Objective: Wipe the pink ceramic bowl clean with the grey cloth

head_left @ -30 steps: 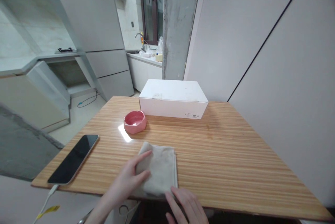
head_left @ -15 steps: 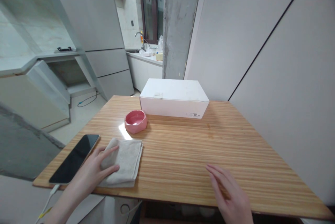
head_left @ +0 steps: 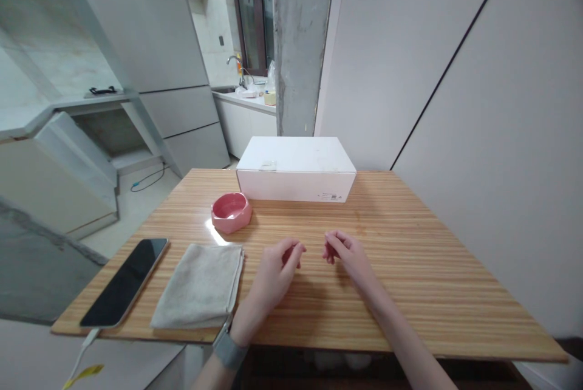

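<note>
Above the middle of the wooden table, my left hand and my right hand face each other with a small gap between them. Fingers on both hands are curled in toward the thumbs, and nothing shows in either. A folded grey cloth lies flat to the left of my left hand, apart from it. Beyond the cloth sits a pink faceted bowl, which looks empty. A white closed box stands behind the hands, touched by neither.
A black-screened phone with a white cable lies at the left edge of the wooden table. A white wall rises along the right side. A kitchen counter and sink are in the background.
My left hand has left the cloth and moved right to the middle. My right hand has moved forward and left toward it. Both hands' fingers have curled in.
</note>
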A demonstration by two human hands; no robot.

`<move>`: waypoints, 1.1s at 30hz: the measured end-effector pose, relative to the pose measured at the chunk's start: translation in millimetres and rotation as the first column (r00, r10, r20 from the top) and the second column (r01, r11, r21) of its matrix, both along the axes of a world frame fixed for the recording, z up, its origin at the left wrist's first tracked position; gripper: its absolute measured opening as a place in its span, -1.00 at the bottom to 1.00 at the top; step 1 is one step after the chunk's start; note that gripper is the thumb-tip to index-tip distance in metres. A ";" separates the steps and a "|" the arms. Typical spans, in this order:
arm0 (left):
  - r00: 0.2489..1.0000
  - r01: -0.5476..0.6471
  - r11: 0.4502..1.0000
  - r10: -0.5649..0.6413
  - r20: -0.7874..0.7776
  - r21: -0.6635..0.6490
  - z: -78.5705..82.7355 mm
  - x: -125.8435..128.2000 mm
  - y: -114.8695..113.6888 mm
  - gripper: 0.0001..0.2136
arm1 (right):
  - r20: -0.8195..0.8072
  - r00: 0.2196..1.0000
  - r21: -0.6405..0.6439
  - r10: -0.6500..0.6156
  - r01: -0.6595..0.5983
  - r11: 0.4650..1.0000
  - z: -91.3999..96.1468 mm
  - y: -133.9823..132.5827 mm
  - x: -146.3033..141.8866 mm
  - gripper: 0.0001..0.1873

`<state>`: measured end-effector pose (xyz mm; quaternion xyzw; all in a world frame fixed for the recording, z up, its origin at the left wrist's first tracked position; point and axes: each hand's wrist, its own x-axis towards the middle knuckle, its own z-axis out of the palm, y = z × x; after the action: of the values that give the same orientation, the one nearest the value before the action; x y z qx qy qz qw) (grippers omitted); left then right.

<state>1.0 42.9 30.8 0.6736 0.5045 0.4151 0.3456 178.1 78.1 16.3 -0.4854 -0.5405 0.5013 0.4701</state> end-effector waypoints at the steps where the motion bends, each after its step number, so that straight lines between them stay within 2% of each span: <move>1: 1.000 0.004 1.000 -0.004 -0.009 0.000 -5.3 6.0 4.1 -0.70 | 0.003 1.000 0.004 -0.030 0.030 1.000 -5.6 2.6 -3.0 -0.50; 5: 0.994 -0.007 1.000 0.005 -0.107 -0.012 -21.1 16.4 11.7 -0.70 | 0.044 0.998 0.015 -0.052 0.052 0.999 -21.3 -1.1 -7.6 -0.53; 9: 0.986 -0.004 1.000 0.000 -0.165 -0.022 -26.7 16.1 10.8 -0.69 | 0.086 0.996 0.014 -0.011 0.010 1.000 -21.5 -10.8 -7.5 -0.56; 15: 0.969 0.023 1.000 -0.027 -0.247 -0.018 -26.9 16.6 9.5 -0.69 | 0.137 0.989 0.000 0.049 -0.050 0.999 -16.2 -13.0 -6.6 -0.58; 22: 0.967 0.030 0.999 -0.038 -0.252 -0.033 -24.1 16.0 7.7 -0.70 | 0.161 0.982 0.003 0.103 -0.105 0.994 -11.7 -15.7 -6.2 -0.58; 33: 0.963 0.034 0.999 -0.044 -0.265 -0.042 -22.8 15.5 6.5 -0.71 | 0.204 0.972 0.020 0.115 -0.121 0.992 -12.9 -18.8 -3.8 -0.58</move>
<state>16.5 49.4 8.1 0.7265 0.5404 0.3049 0.2954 174.3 59.2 3.4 -0.4933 -0.6215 0.4675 0.3897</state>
